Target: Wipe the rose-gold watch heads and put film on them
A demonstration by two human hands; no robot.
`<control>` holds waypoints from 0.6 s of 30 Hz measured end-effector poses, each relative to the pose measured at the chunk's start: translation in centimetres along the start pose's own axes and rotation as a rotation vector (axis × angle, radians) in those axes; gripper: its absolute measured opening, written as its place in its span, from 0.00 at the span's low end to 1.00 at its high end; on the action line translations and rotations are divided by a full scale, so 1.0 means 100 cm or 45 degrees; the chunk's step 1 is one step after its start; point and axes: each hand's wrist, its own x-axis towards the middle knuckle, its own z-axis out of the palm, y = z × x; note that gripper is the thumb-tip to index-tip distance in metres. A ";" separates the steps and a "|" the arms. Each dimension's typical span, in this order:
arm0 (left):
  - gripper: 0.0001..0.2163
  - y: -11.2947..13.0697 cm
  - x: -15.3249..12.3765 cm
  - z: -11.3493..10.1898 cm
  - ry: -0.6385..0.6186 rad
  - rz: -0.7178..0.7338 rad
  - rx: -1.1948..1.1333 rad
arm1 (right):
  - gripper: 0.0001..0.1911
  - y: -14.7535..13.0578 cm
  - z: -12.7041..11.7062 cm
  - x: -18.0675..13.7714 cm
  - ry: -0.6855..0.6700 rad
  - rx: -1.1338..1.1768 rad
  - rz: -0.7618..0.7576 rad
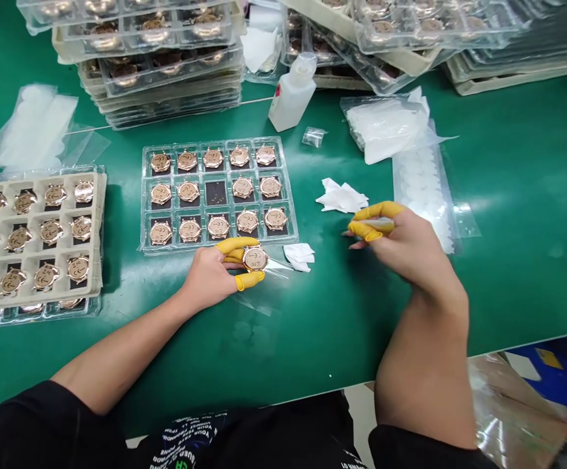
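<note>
My left hand [219, 270], in yellow finger cots, grips a rose-gold watch case [255, 258] by its edge, engraved back facing up. Just in front of it is a clear plastic tray [143, 212] of similar watch cases; one middle-row compartment shows its dark pad. Beside the held case lie thin shiny strips [278, 268] and a crumpled white tissue [300, 256]. To the right, my right hand [398, 238], also in yellow finger cots, is closed in a pinch around a slim pale tool [381, 224], mostly hidden by the fingers. A white tissue [342, 195] lies near those fingertips.
At the left stands a beige tray [98, 247] of watch cases on another tray. Tall tray stacks [166, 88] line the back. A white plastic bottle [293, 94], a small clear packet [313, 136] and bagged white sheets [388, 127] lie on the green table [332, 326].
</note>
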 end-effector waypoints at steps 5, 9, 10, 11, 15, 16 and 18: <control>0.29 0.000 0.001 0.000 -0.012 -0.003 -0.005 | 0.38 -0.019 0.023 -0.013 -0.104 0.602 -0.176; 0.27 -0.003 0.001 0.001 0.003 0.034 0.020 | 0.28 -0.026 0.053 -0.025 -0.293 0.676 -0.296; 0.27 -0.003 0.000 0.001 0.017 0.039 0.024 | 0.24 -0.028 0.061 -0.028 -0.352 0.617 -0.336; 0.26 -0.003 0.000 0.002 0.030 0.042 0.023 | 0.20 -0.029 0.067 -0.032 -0.383 0.522 -0.379; 0.26 -0.002 -0.001 0.003 0.060 0.039 -0.012 | 0.08 -0.037 0.088 -0.048 -0.249 0.097 -0.667; 0.27 -0.002 -0.001 0.003 0.058 0.035 -0.016 | 0.04 -0.038 0.092 -0.050 -0.227 0.044 -0.736; 0.28 -0.002 -0.002 0.002 0.055 0.031 -0.012 | 0.01 -0.038 0.100 -0.053 -0.235 -0.021 -0.807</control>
